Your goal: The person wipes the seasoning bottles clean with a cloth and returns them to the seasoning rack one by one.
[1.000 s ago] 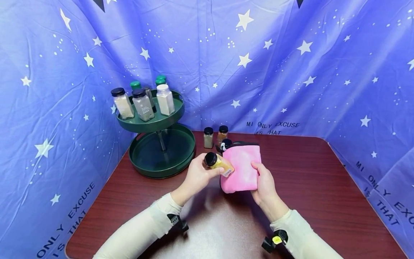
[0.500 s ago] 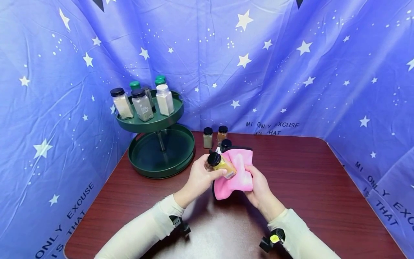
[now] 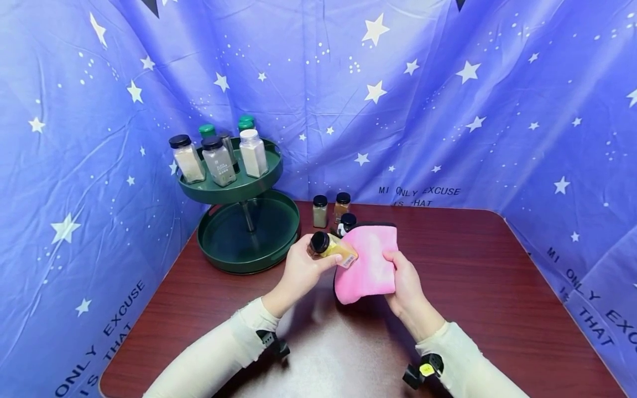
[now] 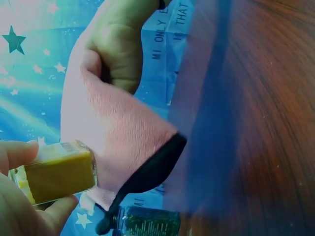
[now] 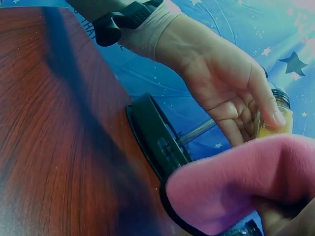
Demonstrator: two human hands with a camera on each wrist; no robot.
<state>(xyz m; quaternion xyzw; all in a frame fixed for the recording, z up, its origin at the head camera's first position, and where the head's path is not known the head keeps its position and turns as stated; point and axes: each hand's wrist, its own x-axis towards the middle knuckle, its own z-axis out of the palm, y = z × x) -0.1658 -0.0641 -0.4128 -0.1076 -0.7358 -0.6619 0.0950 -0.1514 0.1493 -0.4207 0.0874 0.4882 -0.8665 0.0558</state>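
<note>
My left hand (image 3: 300, 269) grips a spice jar (image 3: 339, 252) of yellow powder, its black cap tilted up to the left. My right hand (image 3: 409, 282) pinches the right side of a pink cloth (image 3: 370, 262) with dark edging. In the head view the jar's lower end overlaps the cloth's left part. The left wrist view shows the yellow jar (image 4: 59, 172) between thumb and fingers, its base right at the cloth (image 4: 118, 132). From the right wrist, the cloth (image 5: 236, 172) covers the lower part of the jar (image 5: 275, 125).
A two-tier dark green turntable rack (image 3: 249, 262) stands at the left, several spice jars on its upper tier, including a white-capped one (image 3: 254, 155). Behind the cloth stand a greenish jar (image 3: 320, 213), an orange-brown jar (image 3: 342, 207) and a black-capped jar (image 3: 347, 220). Starred curtains surround the table (image 3: 473, 265).
The cloth bunched and swung left against the jar, then spread flatter and shifted right again. Both hands moved slightly inward and back apart, keeping their holds.
</note>
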